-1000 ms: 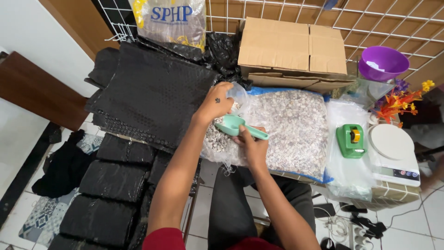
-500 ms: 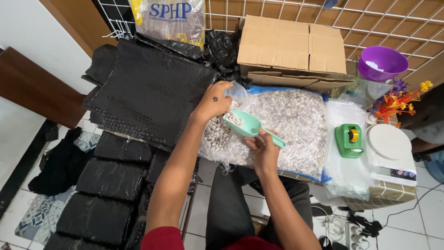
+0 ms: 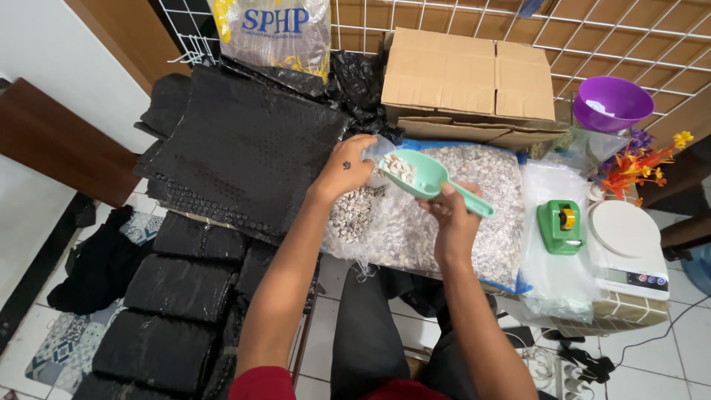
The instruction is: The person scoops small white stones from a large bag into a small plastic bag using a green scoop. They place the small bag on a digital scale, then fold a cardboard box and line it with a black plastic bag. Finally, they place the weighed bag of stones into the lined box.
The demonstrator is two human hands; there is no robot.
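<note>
Scoop (image 3: 418, 175) now higher, near bag's edge (image 3: 374, 148)

A large bag of small pebbles (image 3: 474, 215) lies at the middle of the bench, its near edge hanging over the bench's front edge. Behind it, at the back edge, sits a cardboard box (image 3: 466, 78). Left of the bag lies a stack of bubble-wrap sheets (image 3: 237, 148), reaching the bench's left edge, with wrapped parcels (image 3: 178, 289) in front of it, lower down. Behind the sheets a printed sack (image 3: 278, 33) leans on the wire grid (image 3: 592, 30). Right of the bag a tape dispenser (image 3: 561, 224) rests on a plastic sheet (image 3: 544, 274); further right stands a scale (image 3: 629, 244), at the bench's right edge. A bowl (image 3: 611, 104) stands behind it, at the back right corner. Over the bag's back left part, the left hand (image 3: 344, 167) is just left of a scoop (image 3: 426, 178), held by the right hand (image 3: 452, 218).
</note>
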